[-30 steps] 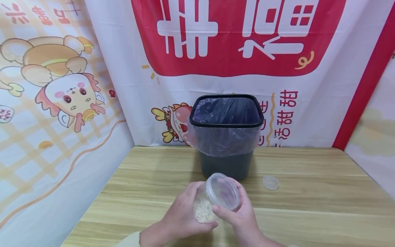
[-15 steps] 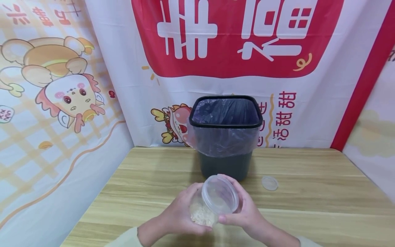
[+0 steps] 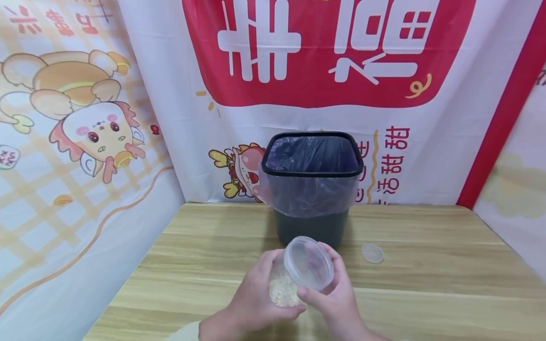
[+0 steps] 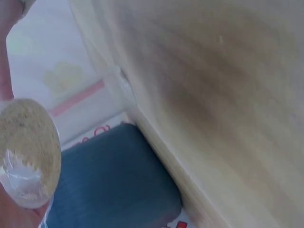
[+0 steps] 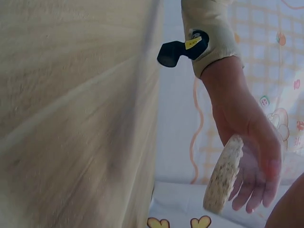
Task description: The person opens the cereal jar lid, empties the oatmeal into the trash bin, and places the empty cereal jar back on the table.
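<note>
A clear plastic jar with a ridged round rim is tilted close over the table, its mouth end up and to the right. Pale, flaky crumbs have slid into its lower left part. My left hand grips the jar's body from the left, thumb low along its side. From the right, my right hand holds it near the rim, thumb on the front. The left wrist view shows the jar's base with tan crumbs against it. In the right wrist view the left hand is curved around the jar.
Behind the hands stands a dark grey bin with a black rim and a clear plastic liner folded over it. A small clear round lid lies to the right on the wooden table. Printed cloths hang behind and beside the table.
The jar swung a little left and down with both hands, then back up to the right. The crumbs shifted inside it. Bin and lid stayed put.
</note>
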Demonstrator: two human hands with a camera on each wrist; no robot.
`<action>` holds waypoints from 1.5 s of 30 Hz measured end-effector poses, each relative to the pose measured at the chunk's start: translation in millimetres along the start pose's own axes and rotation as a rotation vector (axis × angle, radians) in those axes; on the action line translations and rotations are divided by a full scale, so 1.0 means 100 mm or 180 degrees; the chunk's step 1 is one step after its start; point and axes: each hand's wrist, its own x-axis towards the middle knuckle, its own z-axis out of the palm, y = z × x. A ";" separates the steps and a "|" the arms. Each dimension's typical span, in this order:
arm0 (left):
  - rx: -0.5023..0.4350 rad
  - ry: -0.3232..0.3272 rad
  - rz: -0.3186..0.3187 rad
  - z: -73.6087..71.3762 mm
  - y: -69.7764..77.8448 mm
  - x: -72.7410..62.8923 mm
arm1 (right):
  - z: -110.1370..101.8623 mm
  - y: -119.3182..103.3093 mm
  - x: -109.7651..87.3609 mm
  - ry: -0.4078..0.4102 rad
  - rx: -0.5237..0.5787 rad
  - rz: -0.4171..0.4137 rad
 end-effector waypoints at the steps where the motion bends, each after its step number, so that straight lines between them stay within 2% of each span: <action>1: 0.0089 0.0016 -0.0001 0.01 0.01 0.00 | 0.02 0.00 -0.01 0.0119 -0.0038 0.0047; 5: 0.0330 0.0019 -0.0031 0.05 0.04 -0.02 | 0.08 0.00 -0.02 0.0401 -0.0164 0.0223; 10: 0.0273 -0.0043 -0.0014 0.02 0.02 -0.03 | 0.05 -0.02 0.00 0.0267 -0.0217 0.0291; 12: 0.0130 -0.0109 -0.0021 0.00 0.00 -0.03 | -0.01 -0.02 0.03 0.0071 -0.0255 0.0281; 15: -0.0170 -0.0258 -0.0033 -0.03 -0.02 -0.01 | -0.13 -0.02 0.12 -0.0427 -0.0235 0.0170; 20: -0.0592 -0.0543 -0.0158 -0.07 -0.07 -0.01 | -0.34 0.01 0.28 -0.1367 0.0194 0.0090; 22: -0.0630 -0.0590 -0.0150 -0.07 -0.08 -0.01 | -0.39 0.02 0.31 -0.1566 0.0337 0.0139; 24: -0.0611 -0.0578 -0.0087 -0.06 -0.09 -0.02 | -0.41 0.02 0.31 -0.1640 0.0395 0.0149; 26: -0.0572 -0.0532 -0.0032 -0.05 -0.09 -0.02 | -0.41 0.03 0.30 -0.1595 0.0392 0.0131; 28: -0.0534 -0.0459 -0.0069 -0.04 -0.08 -0.02 | -0.38 0.04 0.26 -0.1466 0.0372 0.0080; 33: -0.0340 -0.0218 -0.0167 -0.04 -0.03 0.00 | -0.26 0.06 0.14 -0.0937 0.0362 -0.0101; 35: -0.0229 -0.0144 -0.0121 -0.04 -0.01 0.01 | -0.19 0.05 0.08 -0.0686 0.0314 -0.0141; 40: 0.0079 -0.0148 -0.0024 -0.01 0.04 0.02 | -0.06 0.02 0.01 -0.0124 -0.0058 -0.0031; 43: 0.0098 -0.0244 -0.0109 -0.02 0.06 0.01 | -0.06 0.01 0.01 -0.0064 -0.0179 0.0072; 45: 0.0019 -0.0318 -0.0183 -0.04 0.05 0.00 | -0.10 0.01 0.03 -0.0223 -0.0192 0.0068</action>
